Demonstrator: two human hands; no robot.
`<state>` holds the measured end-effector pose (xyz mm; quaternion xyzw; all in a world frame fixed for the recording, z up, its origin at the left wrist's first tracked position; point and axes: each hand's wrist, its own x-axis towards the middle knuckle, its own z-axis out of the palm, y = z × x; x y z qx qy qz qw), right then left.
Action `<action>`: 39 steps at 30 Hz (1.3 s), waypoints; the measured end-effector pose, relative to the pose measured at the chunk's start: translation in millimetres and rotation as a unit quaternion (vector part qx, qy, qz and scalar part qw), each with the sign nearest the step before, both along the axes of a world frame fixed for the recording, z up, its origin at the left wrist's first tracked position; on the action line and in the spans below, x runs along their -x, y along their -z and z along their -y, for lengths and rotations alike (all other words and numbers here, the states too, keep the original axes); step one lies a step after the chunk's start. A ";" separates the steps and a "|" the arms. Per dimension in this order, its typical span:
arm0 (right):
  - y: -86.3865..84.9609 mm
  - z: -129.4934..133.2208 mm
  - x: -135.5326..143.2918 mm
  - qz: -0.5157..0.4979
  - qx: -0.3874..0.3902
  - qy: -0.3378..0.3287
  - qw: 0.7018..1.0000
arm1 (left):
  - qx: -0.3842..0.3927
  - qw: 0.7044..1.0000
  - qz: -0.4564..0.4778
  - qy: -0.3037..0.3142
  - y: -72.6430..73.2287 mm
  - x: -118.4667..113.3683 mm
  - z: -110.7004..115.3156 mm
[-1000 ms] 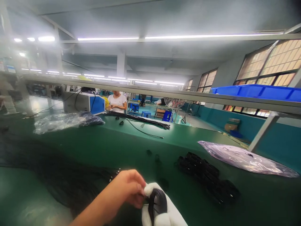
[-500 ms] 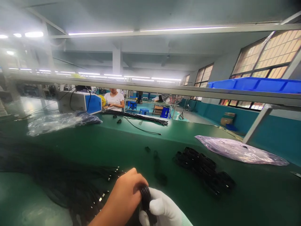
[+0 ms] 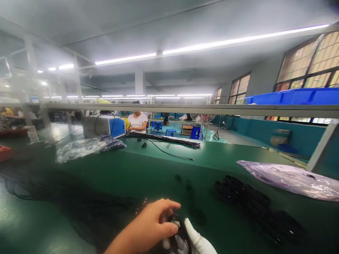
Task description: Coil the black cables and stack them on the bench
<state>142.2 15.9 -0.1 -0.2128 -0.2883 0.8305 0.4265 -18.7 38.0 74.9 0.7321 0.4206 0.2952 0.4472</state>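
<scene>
My bare left hand [image 3: 156,220] is at the bottom centre, curved over a small coil of black cable [image 3: 188,240]. Its thumb presses at the coil's opening while the forefinger stretches out above. From the right, my right hand [image 3: 200,240] in a white glove grips the same coil, with its thumb raised along the outside and gloved fingers showing through the loop. The lower part of the coil is cut off by the frame edge. Left of my hands spreads a heap of loose black cables [image 3: 87,208], blurred, with small pale ends near my left wrist.
Bundled black cable coils [image 3: 246,197] lie to the right on the green table [image 3: 148,176]. Behind them is a pinkish plastic bag [image 3: 293,178]. Further back are a clear bag [image 3: 84,148], a long cable bundle [image 3: 169,138] and a blue-sided machine [image 3: 116,127]. A co-worker [image 3: 137,121] is beyond.
The view has shifted, so the table things sit further right. My left hand has loosened from a tight grip, its forefinger now extended, and the coil has turned to show its opening.
</scene>
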 end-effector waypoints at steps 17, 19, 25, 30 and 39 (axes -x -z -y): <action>-28.4 16.3 -3.9 0.145 -0.134 0.033 0.980 | 0.180 0.968 0.162 -0.066 45.2 -14.1 21.1; -26.0 16.2 -1.7 0.121 -0.130 0.007 0.984 | 0.195 0.956 0.214 -0.041 51.6 -13.6 22.1; -18.7 14.9 1.5 0.120 -0.102 0.028 0.987 | 0.081 0.990 0.068 -0.089 39.4 -7.0 25.7; -15.9 16.4 2.4 0.124 -0.104 0.005 0.987 | -0.212 0.967 -0.068 -0.121 38.7 -5.0 30.0; -20.6 16.4 -4.1 0.074 -0.096 -0.031 0.992 | -0.159 0.978 0.006 -0.137 41.2 -11.8 12.4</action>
